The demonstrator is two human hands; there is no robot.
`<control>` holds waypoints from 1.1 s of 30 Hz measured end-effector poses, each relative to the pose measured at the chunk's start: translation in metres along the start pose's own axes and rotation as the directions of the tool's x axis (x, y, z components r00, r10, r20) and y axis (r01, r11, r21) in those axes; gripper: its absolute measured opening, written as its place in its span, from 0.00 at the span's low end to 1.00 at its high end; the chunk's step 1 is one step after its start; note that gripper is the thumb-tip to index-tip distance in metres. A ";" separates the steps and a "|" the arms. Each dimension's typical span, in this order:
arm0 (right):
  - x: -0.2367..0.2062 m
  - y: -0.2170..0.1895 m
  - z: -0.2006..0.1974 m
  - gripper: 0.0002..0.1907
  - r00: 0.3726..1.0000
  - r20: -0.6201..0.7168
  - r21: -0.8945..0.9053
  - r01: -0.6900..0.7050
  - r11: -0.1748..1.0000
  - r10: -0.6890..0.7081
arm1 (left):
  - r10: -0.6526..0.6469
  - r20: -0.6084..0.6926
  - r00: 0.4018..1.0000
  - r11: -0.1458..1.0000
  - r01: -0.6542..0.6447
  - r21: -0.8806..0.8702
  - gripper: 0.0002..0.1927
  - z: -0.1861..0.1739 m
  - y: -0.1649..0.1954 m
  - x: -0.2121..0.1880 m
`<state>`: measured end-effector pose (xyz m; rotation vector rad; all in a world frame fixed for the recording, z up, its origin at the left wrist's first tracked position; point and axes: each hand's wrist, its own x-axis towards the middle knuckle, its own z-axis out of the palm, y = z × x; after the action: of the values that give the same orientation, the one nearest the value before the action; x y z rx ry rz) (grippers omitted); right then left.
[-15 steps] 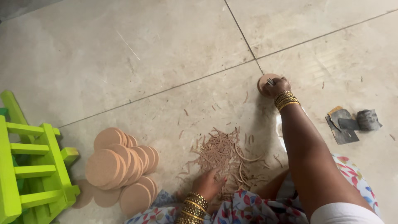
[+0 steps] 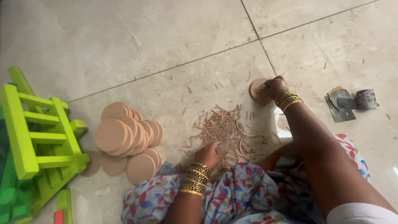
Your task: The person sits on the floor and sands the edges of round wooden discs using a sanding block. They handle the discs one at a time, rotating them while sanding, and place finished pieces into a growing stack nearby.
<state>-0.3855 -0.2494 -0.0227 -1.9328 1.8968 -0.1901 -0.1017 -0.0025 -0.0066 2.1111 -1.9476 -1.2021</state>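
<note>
The pale glossy tiled floor (image 2: pixel 166 37) carries everything, and places here are given from the loose heap of thin brown wood shavings (image 2: pixel 226 126) in front of the person. Well to the left of the heap lies a bright green slatted wooden frame (image 2: pixel 39 132), tipped on its side. Between the frame and the heap is an overlapping stack of flat round tan discs (image 2: pixel 124 135). To the right of the heap, well apart from it, lie a few grey scraps of abrasive paper (image 2: pixel 348 103). The left hand (image 2: pixel 209 155) rests on the near edge of the heap, fingers loosely curled; whether they pinch any strips I cannot tell. The right hand (image 2: pixel 275 87) is just beyond the heap's far right edge, fingers closed around a single round tan wooden disc (image 2: pixel 258 90) held on edge against the floor. The work in hand looks like trimming or smoothing that disc's rim, and carrying it on would call for a firm hold with the disc kept upright. Compared with the earlier frame, the right hand and disc appear to have drawn slightly nearer the heap, while the left hand has stayed put.
</note>
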 end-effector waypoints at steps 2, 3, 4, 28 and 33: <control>-0.007 -0.003 -0.003 0.24 0.996 0.088 0.004 0.034 0.999 -0.034 | 0.016 -0.022 1.000 1.000 -0.016 -0.018 0.30 0.009 0.003 0.003; -0.013 0.001 0.001 0.25 0.985 0.174 0.041 -0.001 0.999 -0.006 | 0.028 -0.024 0.999 0.999 -0.029 -0.031 0.30 0.016 0.002 0.006; -0.016 0.003 0.004 0.26 0.966 0.258 0.076 -0.038 0.996 0.017 | 0.040 -0.028 0.999 0.998 -0.042 -0.041 0.31 0.022 0.001 0.010; -0.219 -0.054 -0.009 0.16 0.972 0.236 0.312 -0.076 0.947 0.000 | 0.122 -0.058 0.991 0.867 -0.135 -0.479 0.52 0.086 0.040 -0.029; -0.255 -0.071 -0.012 0.18 0.961 0.211 0.293 0.111 0.950 -0.178 | 0.074 -0.134 0.988 0.859 -0.131 -0.495 0.51 0.080 0.059 -0.052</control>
<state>-0.3393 -0.0040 0.0652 -1.8133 1.4888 -0.2460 -0.1899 0.0668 -0.0069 1.7391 -1.4659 -1.3540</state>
